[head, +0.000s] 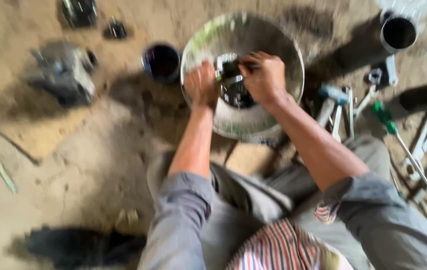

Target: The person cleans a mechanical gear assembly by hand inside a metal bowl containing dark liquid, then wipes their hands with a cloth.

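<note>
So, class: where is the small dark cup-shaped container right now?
In the head view, the small dark cup-shaped container stands on the dirt floor, upper middle of the picture, just left of the metal basin and close beside the person's left hand.

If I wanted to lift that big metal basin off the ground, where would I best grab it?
Probably by the rim of the metal basin, at its bare far-right edge, coming down from above. It sits upright with its mouth open upward, so the thin rim is easy to pinch. The left hand and right hand work over its middle on a dark part.
</note>
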